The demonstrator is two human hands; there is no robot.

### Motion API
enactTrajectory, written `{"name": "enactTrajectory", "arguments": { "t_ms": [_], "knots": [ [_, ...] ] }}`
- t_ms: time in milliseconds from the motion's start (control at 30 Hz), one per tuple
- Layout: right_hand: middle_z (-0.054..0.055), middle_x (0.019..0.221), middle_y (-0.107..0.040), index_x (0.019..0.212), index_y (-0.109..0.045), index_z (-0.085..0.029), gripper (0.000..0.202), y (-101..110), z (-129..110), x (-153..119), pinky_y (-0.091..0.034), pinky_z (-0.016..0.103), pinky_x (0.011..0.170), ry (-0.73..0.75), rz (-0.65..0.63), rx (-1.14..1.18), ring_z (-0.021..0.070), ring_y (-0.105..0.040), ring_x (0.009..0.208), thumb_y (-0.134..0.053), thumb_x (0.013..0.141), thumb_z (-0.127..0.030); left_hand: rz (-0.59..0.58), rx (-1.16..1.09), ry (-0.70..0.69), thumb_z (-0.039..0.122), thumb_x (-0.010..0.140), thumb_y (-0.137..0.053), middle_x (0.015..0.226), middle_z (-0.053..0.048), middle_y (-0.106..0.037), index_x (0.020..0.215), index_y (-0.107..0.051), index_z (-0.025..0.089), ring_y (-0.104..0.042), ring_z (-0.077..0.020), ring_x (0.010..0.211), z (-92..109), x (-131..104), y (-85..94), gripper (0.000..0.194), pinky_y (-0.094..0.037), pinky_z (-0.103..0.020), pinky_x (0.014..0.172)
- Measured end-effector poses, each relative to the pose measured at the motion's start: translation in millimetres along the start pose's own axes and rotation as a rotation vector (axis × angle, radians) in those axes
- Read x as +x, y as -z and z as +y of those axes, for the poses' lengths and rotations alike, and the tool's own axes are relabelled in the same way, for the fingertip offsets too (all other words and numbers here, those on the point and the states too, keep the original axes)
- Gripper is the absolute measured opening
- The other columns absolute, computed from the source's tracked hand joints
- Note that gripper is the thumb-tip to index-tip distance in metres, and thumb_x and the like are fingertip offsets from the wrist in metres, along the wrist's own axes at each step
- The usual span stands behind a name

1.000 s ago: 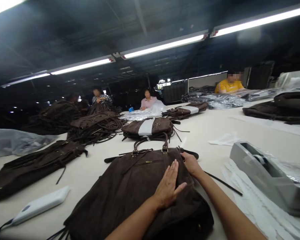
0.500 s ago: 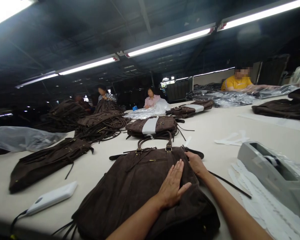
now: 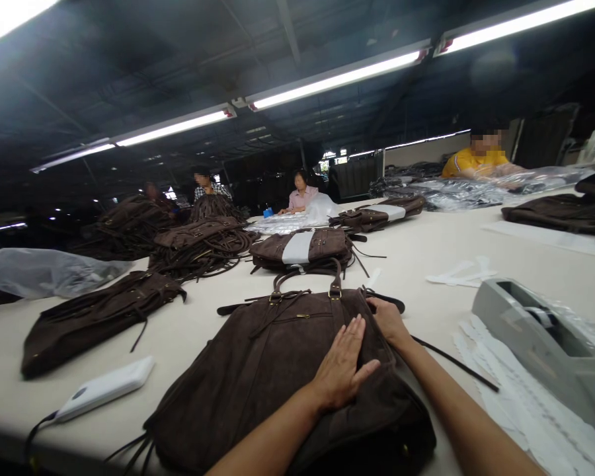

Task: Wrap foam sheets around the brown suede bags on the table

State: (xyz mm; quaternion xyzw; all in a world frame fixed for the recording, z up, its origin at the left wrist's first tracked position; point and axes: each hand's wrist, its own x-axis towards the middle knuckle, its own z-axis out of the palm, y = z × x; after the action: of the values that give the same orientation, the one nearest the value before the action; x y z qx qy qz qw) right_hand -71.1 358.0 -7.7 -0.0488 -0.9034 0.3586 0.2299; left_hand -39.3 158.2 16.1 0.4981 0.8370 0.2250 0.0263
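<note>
A dark brown suede handbag [image 3: 277, 357] lies on the pale table in front of me, its two handles [image 3: 305, 274] pointing away. A small gold zip pull shows near its top. My left hand [image 3: 341, 370] rests flat on the bag's upper right face, fingers stretched out and thumb apart. At the bag's upper right edge, my right hand [image 3: 387, 320] has its fingers curled over the side, with the fingertips partly hidden. A thin dark strap [image 3: 456, 363] sticks out to the right from beneath my right forearm.
A grey tape dispenser [image 3: 540, 337] stands at right beside white paper strips [image 3: 500, 383]. To the left lie a white power bank [image 3: 106, 389] with a cable and another brown bag [image 3: 99, 317]. Wrapped bags [image 3: 302, 248] and several people are farther back.
Both hands keep nearly the same place on the handbag. In the background, the person in yellow has leaned slightly. The view has shifted a little.
</note>
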Motion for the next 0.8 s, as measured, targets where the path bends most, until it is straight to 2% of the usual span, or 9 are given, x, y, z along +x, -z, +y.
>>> {"name": "enactTrajectory", "arguments": {
  "t_ms": [233,333,400,500,567,633,700,800],
  "knots": [
    [0.011,0.095,-0.073,0.093,-0.074,-0.018,0.023,5.5,-7.2,-2.1,-0.047,0.029,0.076,0.116,-0.052,-0.089,0.0254,-0.068,0.089,-0.055,0.08,-0.024,-0.002,0.003,-0.007,0.056,0.097,-0.028,0.161,-0.009,-0.01,0.154,0.0,0.021,-0.006,-0.0209,0.149,1.1,-0.1,2.0,0.073,-0.015,-0.047,0.123],
    [0.011,0.096,-0.073,0.096,-0.073,-0.017,0.025,6.2,-7.1,0.1,-0.047,0.03,0.08,0.126,-0.026,-0.08,0.0254,-0.068,0.091,-0.052,0.083,-0.024,-0.014,0.0,-0.005,0.058,0.096,-0.027,0.161,-0.01,-0.009,0.154,-0.002,0.019,-0.006,-0.0202,0.149,2.3,0.2,3.2,0.074,-0.013,-0.047,0.123],
    [0.011,0.096,-0.074,0.095,-0.072,-0.017,0.027,6.8,-3.8,2.4,-0.047,0.031,0.082,0.056,0.038,-0.028,0.0246,-0.068,0.09,-0.049,0.086,-0.026,-0.028,0.002,0.0,0.058,0.096,-0.027,0.161,-0.009,-0.009,0.154,-0.003,0.019,-0.006,-0.02,0.149,3.6,0.6,4.4,0.074,-0.012,-0.046,0.123],
    [0.009,0.078,-0.073,0.083,-0.069,-0.017,0.024,8.6,3.6,5.5,-0.049,0.03,0.073,-0.168,0.104,0.087,0.0221,-0.069,0.072,-0.05,0.086,-0.03,-0.061,0.015,-0.007,0.057,0.096,-0.027,0.161,-0.008,-0.01,0.154,-0.006,0.019,-0.006,-0.0202,0.149,5.8,1.2,6.4,0.072,-0.011,-0.047,0.123],
    [0.006,0.064,-0.07,0.075,-0.065,-0.018,0.023,10.2,6.7,6.8,-0.05,0.029,0.064,-0.322,0.104,0.178,0.0204,-0.066,0.059,-0.053,0.085,-0.034,-0.075,0.016,-0.018,0.056,0.097,-0.028,0.161,-0.007,-0.012,0.154,-0.007,0.021,-0.006,-0.0206,0.149,6.7,1.5,7.6,0.07,-0.011,-0.048,0.123],
    [0.006,0.061,-0.068,0.072,-0.063,-0.018,0.027,13.0,5.5,6.9,-0.049,0.029,0.06,-0.411,0.097,0.224,0.0198,-0.065,0.055,-0.053,0.086,-0.04,-0.077,0.009,-0.024,0.055,0.097,-0.029,0.161,-0.006,-0.013,0.154,-0.007,0.022,-0.006,-0.0208,0.149,6.9,1.4,8.4,0.069,-0.011,-0.049,0.123],
    [0.009,0.068,-0.07,0.076,-0.064,-0.018,0.032,18.2,-0.3,4.4,-0.049,0.03,0.062,-0.424,0.118,0.116,0.0218,-0.066,0.062,-0.051,0.088,-0.044,-0.073,-0.002,-0.021,0.055,0.097,-0.03,0.161,-0.007,-0.011,0.154,-0.007,0.022,-0.005,-0.0208,0.149,6.5,1.0,8.9,0.071,-0.011,-0.049,0.123],
    [0.017,0.085,-0.07,0.095,-0.065,-0.013,0.038,32.0,-13.8,-6.5,-0.047,0.036,0.07,-0.367,0.196,-0.22,0.0294,-0.067,0.08,-0.048,0.09,-0.047,-0.055,-0.022,-0.008,0.057,0.095,-0.033,0.162,-0.009,-0.004,0.154,-0.005,0.02,-0.001,-0.0215,0.149,5.2,-0.1,8.7,0.075,-0.009,-0.048,0.123]
  ]
}}
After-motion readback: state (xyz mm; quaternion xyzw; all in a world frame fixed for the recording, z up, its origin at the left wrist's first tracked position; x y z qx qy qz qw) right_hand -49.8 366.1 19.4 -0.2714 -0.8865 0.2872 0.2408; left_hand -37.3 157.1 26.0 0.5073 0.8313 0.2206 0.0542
